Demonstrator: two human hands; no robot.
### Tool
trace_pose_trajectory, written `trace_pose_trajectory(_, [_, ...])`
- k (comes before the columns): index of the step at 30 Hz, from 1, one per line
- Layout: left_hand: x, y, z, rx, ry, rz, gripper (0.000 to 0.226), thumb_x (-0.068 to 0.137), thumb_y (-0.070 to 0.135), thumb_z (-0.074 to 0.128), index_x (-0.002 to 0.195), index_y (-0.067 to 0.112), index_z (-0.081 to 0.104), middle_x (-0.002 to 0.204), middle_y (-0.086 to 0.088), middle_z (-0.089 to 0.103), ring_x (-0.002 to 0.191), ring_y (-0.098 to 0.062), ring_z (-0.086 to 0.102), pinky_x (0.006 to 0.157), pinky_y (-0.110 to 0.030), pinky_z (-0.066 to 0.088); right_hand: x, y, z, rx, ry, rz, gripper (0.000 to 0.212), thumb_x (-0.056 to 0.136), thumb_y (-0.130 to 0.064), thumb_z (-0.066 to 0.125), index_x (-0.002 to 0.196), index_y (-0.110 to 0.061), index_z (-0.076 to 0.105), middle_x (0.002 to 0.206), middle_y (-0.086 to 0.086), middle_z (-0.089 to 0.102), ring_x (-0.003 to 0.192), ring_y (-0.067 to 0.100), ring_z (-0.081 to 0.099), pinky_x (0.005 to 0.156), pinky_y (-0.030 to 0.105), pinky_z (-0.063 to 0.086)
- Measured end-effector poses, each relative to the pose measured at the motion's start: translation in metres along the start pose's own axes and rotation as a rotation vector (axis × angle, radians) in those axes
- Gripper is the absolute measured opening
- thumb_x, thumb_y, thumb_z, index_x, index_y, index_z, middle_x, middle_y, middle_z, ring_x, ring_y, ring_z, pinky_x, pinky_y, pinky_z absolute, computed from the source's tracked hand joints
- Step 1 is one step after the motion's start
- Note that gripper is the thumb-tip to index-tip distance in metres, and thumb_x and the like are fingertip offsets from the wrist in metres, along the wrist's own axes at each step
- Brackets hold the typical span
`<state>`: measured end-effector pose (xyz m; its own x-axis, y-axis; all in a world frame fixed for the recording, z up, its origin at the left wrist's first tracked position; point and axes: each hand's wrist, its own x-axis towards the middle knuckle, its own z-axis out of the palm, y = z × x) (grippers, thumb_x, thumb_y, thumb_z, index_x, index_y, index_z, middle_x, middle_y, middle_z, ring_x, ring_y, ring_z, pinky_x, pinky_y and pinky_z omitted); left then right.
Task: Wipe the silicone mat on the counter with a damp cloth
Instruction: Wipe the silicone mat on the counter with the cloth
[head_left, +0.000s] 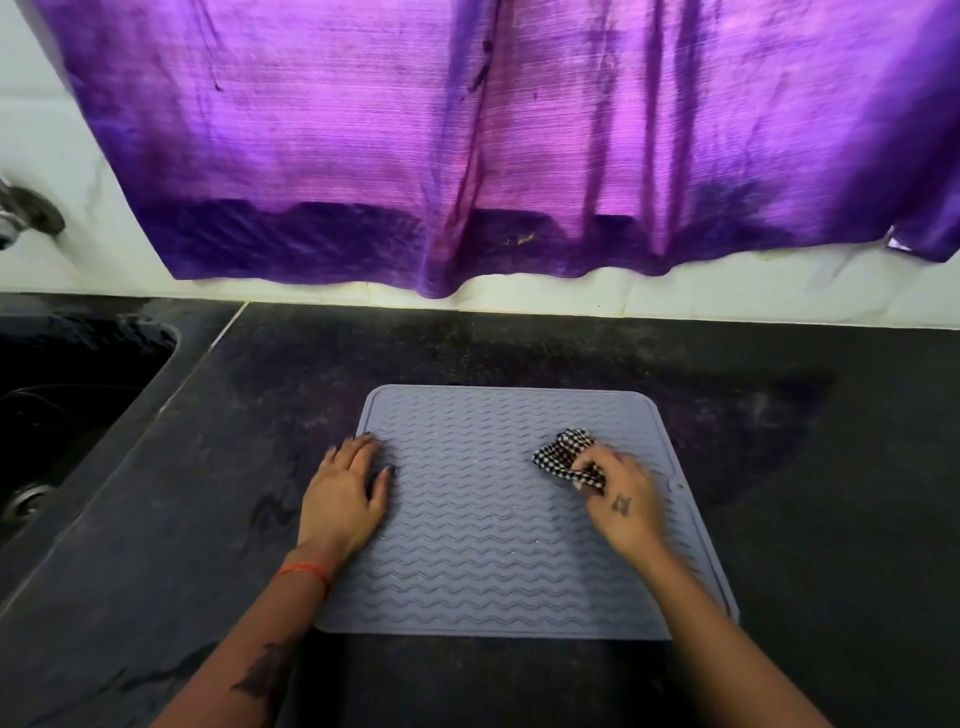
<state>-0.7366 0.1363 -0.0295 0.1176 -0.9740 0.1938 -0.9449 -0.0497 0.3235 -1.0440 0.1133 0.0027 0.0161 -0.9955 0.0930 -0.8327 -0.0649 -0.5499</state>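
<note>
My right fingers (589, 467) pinch the cloth (569, 457) at the mat's (478, 519) three o'clock; my left hand (345, 493) lies flat, fingers straight, pinning its nine o'clock edge to the bench (805, 493). Wiping looks underway, but I can't tell how much is done. My right hand (626, 506) is blurred, and any dampness is unreadable.

Bare forearms, no sleeves: the left hand (345, 493) wears an orange wrist thread (306, 571) (dark-painted nails too), while the right hand (626, 499) bears a small dark tattoo (621, 503).
</note>
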Motion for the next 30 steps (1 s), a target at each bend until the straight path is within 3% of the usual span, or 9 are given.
trace_pose_trajectory(2, [0.001, -0.002, 0.001, -0.001, 0.005, 0.001, 0.067, 0.084, 0.049, 0.023, 0.128, 0.008, 0.054, 0.136, -0.01, 0.052, 0.129, -0.028, 0.045, 0.113, -0.032, 0.019, 0.008, 0.008, -0.008, 0.127, 0.078, -0.01, 0.028, 0.076, -0.003, 0.065, 0.09, -0.027, 0.059, 0.1, 0.009, 0.065, 0.096, 0.031, 0.057, 0.078, 0.034, 0.044])
trace_pose_trajectory(6, [0.0, -0.002, 0.002, -0.012, 0.017, -0.01, 0.065, 0.085, 0.047, 0.023, 0.127, 0.008, 0.055, 0.134, -0.01, 0.054, 0.131, -0.029, 0.042, 0.114, -0.035, 0.02, 0.023, 0.029, -0.029, -0.037, 0.277, 0.212, 0.02, 0.081, -0.008, 0.06, 0.098, -0.019, 0.058, 0.104, 0.016, 0.06, 0.097, 0.038, 0.051, 0.077, 0.036, 0.04])
trace_pose_trajectory(10, [0.001, -0.002, 0.002, -0.008, 0.02, -0.015, 0.066, 0.085, 0.047, 0.023, 0.127, 0.008, 0.055, 0.134, -0.011, 0.054, 0.132, -0.03, 0.041, 0.114, -0.035, 0.019, 0.023, 0.034, -0.018, -0.279, 0.164, 0.361, 0.024, 0.086, -0.02, 0.054, 0.11, -0.022, 0.054, 0.122, 0.019, 0.048, 0.102, 0.038, 0.044, 0.087, 0.041, 0.039])
trace_pose_trajectory(15, [0.003, -0.003, 0.003, -0.018, 0.02, -0.014, 0.067, 0.084, 0.048, 0.023, 0.128, 0.008, 0.054, 0.135, -0.011, 0.052, 0.133, -0.031, 0.038, 0.115, -0.037, 0.018, 0.01, 0.013, 0.004, -0.265, 0.147, 0.13, 0.027, 0.081, -0.012, 0.059, 0.106, -0.021, 0.058, 0.121, 0.015, 0.052, 0.106, 0.035, 0.044, 0.086, 0.036, 0.039])
trace_pose_trajectory(18, [0.002, -0.003, 0.002, -0.025, 0.028, -0.02, 0.067, 0.084, 0.048, 0.023, 0.127, 0.007, 0.055, 0.135, -0.011, 0.053, 0.133, -0.032, 0.039, 0.114, -0.037, 0.018, 0.013, 0.01, 0.006, -0.015, 0.041, -0.116, 0.025, 0.076, -0.005, 0.067, 0.097, -0.018, 0.063, 0.112, 0.008, 0.062, 0.104, 0.03, 0.053, 0.08, 0.029, 0.037])
trace_pose_trajectory(20, [0.001, -0.003, 0.002, -0.033, 0.036, -0.03, 0.067, 0.084, 0.047, 0.024, 0.126, 0.007, 0.056, 0.135, -0.012, 0.053, 0.132, -0.033, 0.04, 0.114, -0.037, 0.018, 0.021, 0.012, -0.002, 0.144, 0.084, -0.168, 0.024, 0.073, 0.0, 0.07, 0.091, -0.015, 0.065, 0.101, 0.004, 0.067, 0.096, 0.026, 0.06, 0.076, 0.026, 0.04])
trace_pose_trajectory(23, [-0.001, -0.003, 0.0, -0.052, 0.054, -0.056, 0.066, 0.084, 0.047, 0.024, 0.125, 0.006, 0.056, 0.134, -0.012, 0.054, 0.131, -0.033, 0.041, 0.114, -0.038, 0.019, 0.032, 0.02, -0.013, 0.07, 0.27, -0.025, 0.023, 0.076, -0.001, 0.064, 0.093, -0.016, 0.063, 0.107, 0.009, 0.064, 0.095, 0.033, 0.056, 0.077, 0.034, 0.043])
trace_pose_trajectory(26, [-0.001, -0.002, 0.0, -0.061, 0.055, -0.069, 0.067, 0.083, 0.047, 0.024, 0.125, 0.006, 0.056, 0.133, -0.013, 0.054, 0.131, -0.034, 0.041, 0.114, -0.039, 0.019, 0.037, 0.022, -0.012, -0.156, 0.163, 0.272, 0.019, 0.083, -0.015, 0.058, 0.102, -0.019, 0.058, 0.12, 0.016, 0.053, 0.102, 0.037, 0.046, 0.082, 0.036, 0.04])
trace_pose_trajectory(30, [0.001, -0.003, 0.002, -0.052, 0.04, -0.064, 0.068, 0.083, 0.048, 0.023, 0.126, 0.007, 0.056, 0.135, -0.012, 0.053, 0.132, -0.032, 0.039, 0.115, -0.037, 0.018, 0.032, 0.004, 0.002, -0.256, 0.092, 0.202, 0.02, 0.081, -0.019, 0.058, 0.1, -0.023, 0.059, 0.113, 0.011, 0.058, 0.102, 0.032, 0.047, 0.082, 0.032, 0.039])
